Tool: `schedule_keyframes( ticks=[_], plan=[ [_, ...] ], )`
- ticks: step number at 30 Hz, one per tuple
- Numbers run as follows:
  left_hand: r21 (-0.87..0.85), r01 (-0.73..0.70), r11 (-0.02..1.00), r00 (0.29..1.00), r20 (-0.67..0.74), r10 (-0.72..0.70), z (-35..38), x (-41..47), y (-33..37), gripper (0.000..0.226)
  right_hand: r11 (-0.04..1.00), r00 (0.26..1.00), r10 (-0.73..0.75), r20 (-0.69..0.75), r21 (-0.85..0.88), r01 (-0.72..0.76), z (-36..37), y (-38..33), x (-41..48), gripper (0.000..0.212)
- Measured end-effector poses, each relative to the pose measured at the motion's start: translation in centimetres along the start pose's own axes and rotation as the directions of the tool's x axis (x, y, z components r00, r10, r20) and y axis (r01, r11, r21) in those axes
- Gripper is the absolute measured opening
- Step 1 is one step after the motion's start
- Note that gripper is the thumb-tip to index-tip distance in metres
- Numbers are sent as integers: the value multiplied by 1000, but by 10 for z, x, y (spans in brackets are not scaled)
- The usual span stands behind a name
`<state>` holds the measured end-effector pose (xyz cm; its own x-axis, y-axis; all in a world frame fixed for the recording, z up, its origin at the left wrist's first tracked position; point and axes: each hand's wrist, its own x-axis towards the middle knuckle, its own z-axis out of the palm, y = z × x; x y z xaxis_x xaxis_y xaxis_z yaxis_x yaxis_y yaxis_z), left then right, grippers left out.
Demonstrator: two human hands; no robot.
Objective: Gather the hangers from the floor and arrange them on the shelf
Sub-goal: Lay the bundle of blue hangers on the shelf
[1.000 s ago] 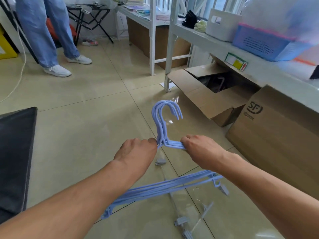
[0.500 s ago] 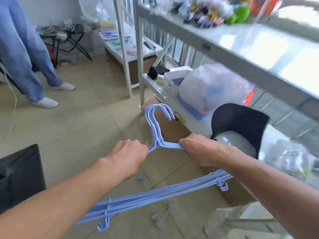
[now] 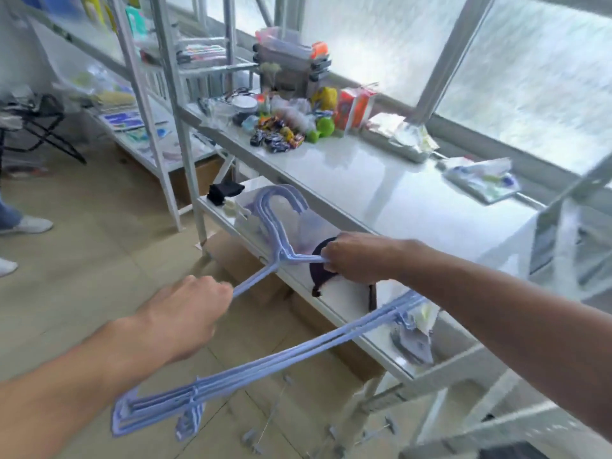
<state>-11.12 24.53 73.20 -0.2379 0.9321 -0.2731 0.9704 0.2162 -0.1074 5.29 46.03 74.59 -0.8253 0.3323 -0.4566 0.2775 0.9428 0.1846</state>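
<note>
White metal shelving (image 3: 381, 193) runs along the right wall under frosted windows, tiled floor (image 3: 99, 260) to the left. Both hands are closed around one bundle of pale blue hangers (image 3: 265, 362), held in the air near the shelf's front edge. Left hand (image 3: 185, 316) is fisted on the near sloping arm, right hand (image 3: 357, 256) is pinched shut on the far arm just beside the hooks. Hooks point up and far, bottom bars hang low and to the left. Count: about four or five hangers stacked, blur prevents an exact tally. Gathering looks largely done; placing on the shelf not yet done. Several small grey clips (image 3: 251, 438) lie on the floor below. Clear stretch of shelf top lies right of the snack packets (image 3: 281, 134).
</note>
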Motion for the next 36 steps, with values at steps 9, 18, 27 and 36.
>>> schedule_keyframes(
  ticks=[9,18,27,36],
  plan=[
    [-263,-32,964,997,57,48,-64,78,130,7,977,961,214,178,-34,-211,-13,127,-39,18],
    [-567,-78,820,997,-30,75,-116,251,302,44,843,811,532,243,-244,-480,20,326,-41,21],
    [-682,-54,729,998,-9,66,-96,335,388,40,820,772,564,292,-312,-481,109,419,-22,32],
    [-370,-113,922,992,10,126,-103,356,405,42,843,835,485,260,-394,-367,131,430,-15,21]
  ],
)
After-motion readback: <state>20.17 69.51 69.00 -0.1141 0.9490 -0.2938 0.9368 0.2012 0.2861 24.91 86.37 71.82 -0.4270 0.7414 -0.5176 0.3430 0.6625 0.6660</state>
